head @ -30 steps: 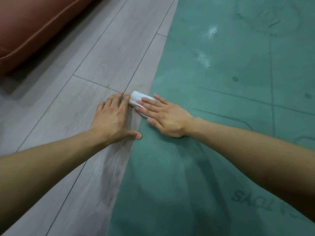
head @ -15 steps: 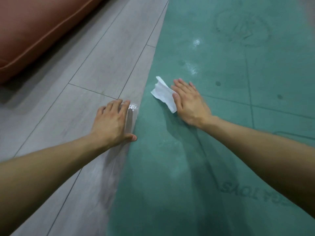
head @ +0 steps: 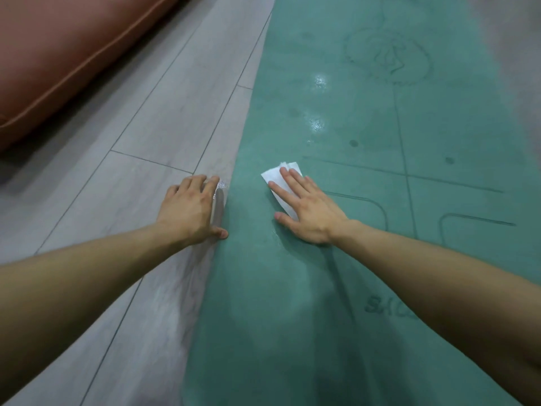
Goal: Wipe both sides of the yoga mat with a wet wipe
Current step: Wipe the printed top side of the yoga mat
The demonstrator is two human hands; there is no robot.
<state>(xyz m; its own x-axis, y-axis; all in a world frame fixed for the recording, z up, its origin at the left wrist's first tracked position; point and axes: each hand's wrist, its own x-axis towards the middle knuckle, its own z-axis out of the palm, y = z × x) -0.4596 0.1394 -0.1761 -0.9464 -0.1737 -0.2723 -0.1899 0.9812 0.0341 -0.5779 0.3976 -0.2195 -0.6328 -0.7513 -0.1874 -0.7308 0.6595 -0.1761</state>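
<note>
My right hand (head: pixel 307 212) lies flat on the wet wipe (head: pixel 282 183), fingers straight and spread, no curl in the grip at all: I press the wipe down onto the yoga mat (head: pixel 292 317) rather than pinch it. The wipe is folded, white, and sticks out past my fingertips toward the far end of the mat, not far in from the mat's left edge. My left hand (head: pixel 191 208) rests palm-down on the floor (head: pixel 140 177) just beside that edge, fingers loosely bent, holding nothing; its thumb touches or nearly touches the mat's border, and I judge it is there to brace me.

The step in hand, as I read it, is wiping the printed top face of the mat. Wet shine shows on the mat farther ahead and a small wet glint on the floor near my left fingertips. The next move calls for steady flat pressure so the wipe slides under my palm without bunching. The underside is not yet turned up, so that half of the job seems left to do.

A brown cushion (head: pixel 58 54) sits on the floor at the far left. No container is in sight.
</note>
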